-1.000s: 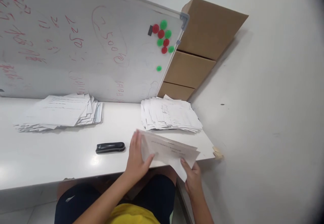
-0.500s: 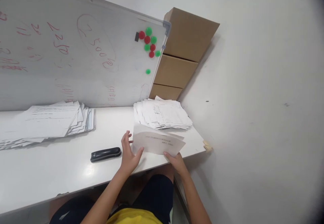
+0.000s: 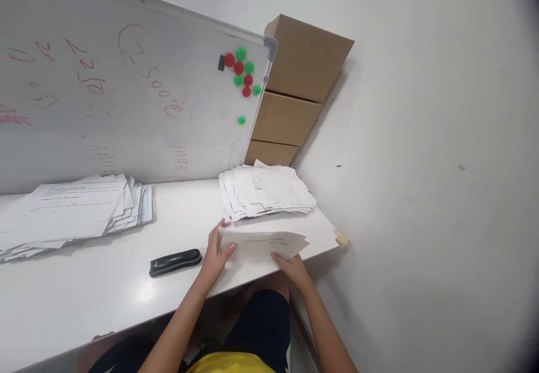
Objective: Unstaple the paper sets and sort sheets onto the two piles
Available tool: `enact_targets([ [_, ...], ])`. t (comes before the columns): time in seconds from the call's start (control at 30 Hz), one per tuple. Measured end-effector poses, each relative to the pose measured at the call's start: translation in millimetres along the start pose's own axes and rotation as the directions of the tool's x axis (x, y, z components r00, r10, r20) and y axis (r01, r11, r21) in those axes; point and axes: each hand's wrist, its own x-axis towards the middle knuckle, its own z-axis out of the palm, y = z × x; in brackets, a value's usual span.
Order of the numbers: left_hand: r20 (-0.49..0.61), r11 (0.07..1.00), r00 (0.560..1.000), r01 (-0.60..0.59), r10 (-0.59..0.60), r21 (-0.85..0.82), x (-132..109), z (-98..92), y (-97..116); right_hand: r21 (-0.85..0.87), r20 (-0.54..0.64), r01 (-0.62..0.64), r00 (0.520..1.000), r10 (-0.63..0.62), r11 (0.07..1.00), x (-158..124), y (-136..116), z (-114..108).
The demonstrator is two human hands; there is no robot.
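Printed paper sheets (image 3: 261,245) are held up between my two hands, tilted above the near edge of the white table. My left hand (image 3: 217,252) grips their left edge, thumb in front and fingers behind. At the lower right, my right hand (image 3: 292,267) pinches them with its thumb on the near face; its other fingers are hidden behind. How many sheets there are I cannot tell. Left of my left hand lies a black stapler (image 3: 175,262). Just beyond the held sheets sits a pile of papers (image 3: 273,190).
A larger paper stack (image 3: 76,207) lies on the left of the table (image 3: 185,204). Behind stands a whiteboard (image 3: 168,126) with red writing and round magnets (image 3: 238,68). Cardboard boxes (image 3: 309,58) lean by the wall (image 3: 421,137) at the right.
The held sheets have tipped and come lower, so their printed face looks narrower and a gap shows before the pile. My left fingers have closed in on the left edge.
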Motion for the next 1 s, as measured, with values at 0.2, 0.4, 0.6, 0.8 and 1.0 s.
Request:
enact_targets([
  [0.2,0.076,0.998,0.996,0.037,-0.040,0.042,-2.2,0.6,3.0,0.075,-0.014,0.109,0.994,-0.108,0.991,-4.8,-6.0,2.7],
  [0.4,0.047,0.984,0.999,-0.005,-0.004,0.178,-23.1,-0.2,18.5,0.082,-0.020,0.073,0.997,-0.072,0.994,-13.3,-13.8,-6.3],
  [0.6,-0.032,0.777,0.976,-0.150,0.214,0.612,-39.9,-74.7,48.6,0.056,0.334,-0.173,0.931,0.145,0.983,-33.3,-8.7,-3.3],
  [0.8,0.383,0.465,0.924,-0.331,-0.018,0.821,-36.0,-136.2,19.8,-0.095,0.462,-0.212,0.856,0.231,0.973,-30.5,-10.3,19.8],
  [1.0,0.337,0.427,0.941,-0.318,0.032,0.846,-37.8,-136.1,3.6,-0.091,0.361,-0.214,0.903,0.232,0.973,-34.6,-15.7,9.0],
])
